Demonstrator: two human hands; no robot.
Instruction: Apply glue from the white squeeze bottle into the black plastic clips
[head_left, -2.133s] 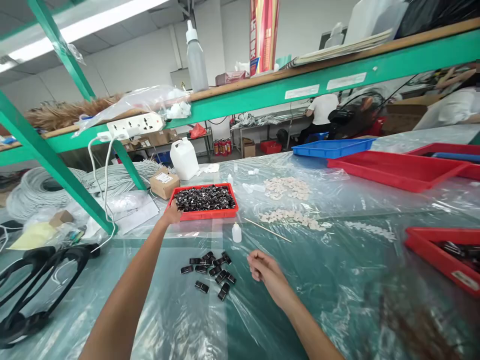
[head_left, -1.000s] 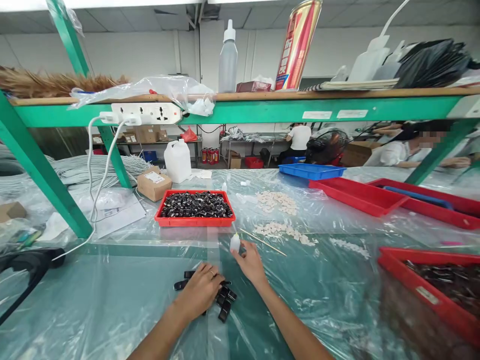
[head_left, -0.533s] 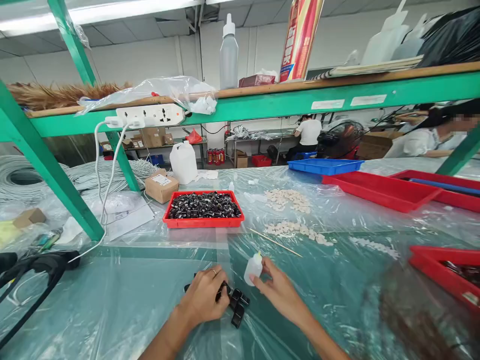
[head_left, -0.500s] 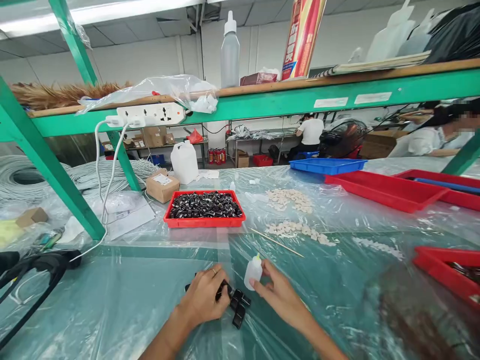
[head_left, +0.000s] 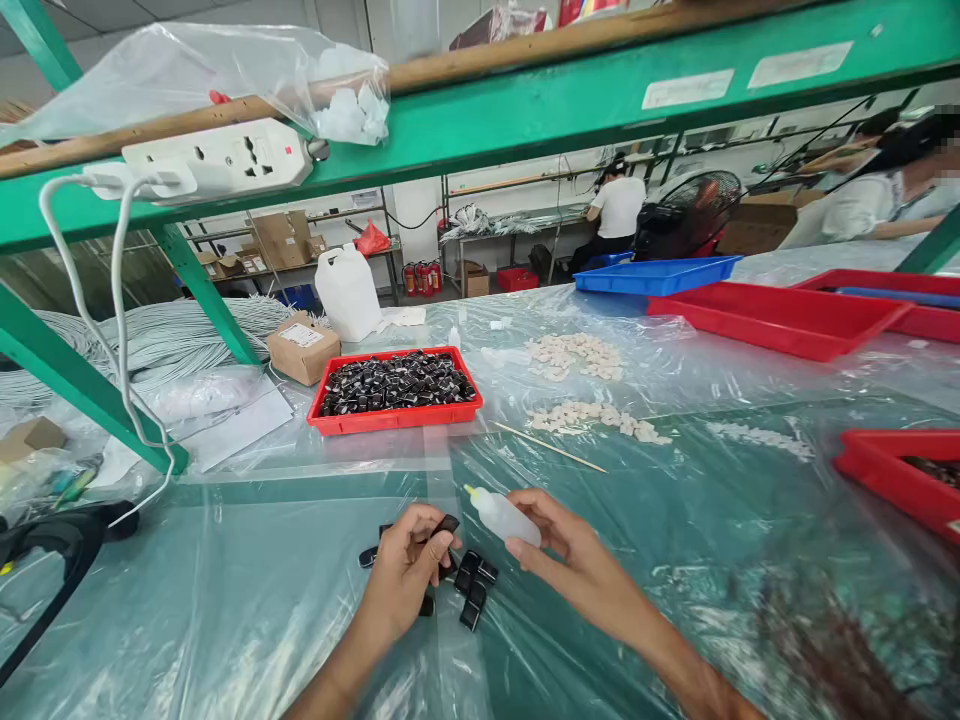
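Note:
My left hand (head_left: 405,572) is closed round one small black piece (head_left: 447,524), lifted a little off the plastic-covered table. My right hand (head_left: 570,555) grips a small white squeeze bottle (head_left: 501,514), tilted so its yellowish tip points left toward that piece. Several more black pieces (head_left: 474,590) lie loose on the sheet between and below my hands. Farther back stands a red tray (head_left: 395,416) heaped with the same black pieces.
Piles of small whitish parts (head_left: 592,416) and a thin wooden stick (head_left: 549,447) lie behind my right hand. A white jug (head_left: 346,293), a cardboard box (head_left: 302,347), red trays (head_left: 780,318) and a blue tray (head_left: 656,273) stand farther off. Other people sit at the back and right.
My left hand left the red tray, came down to the loose pieces and picked one up. My right hand took the squeeze bottle and tilted its tip toward that piece.

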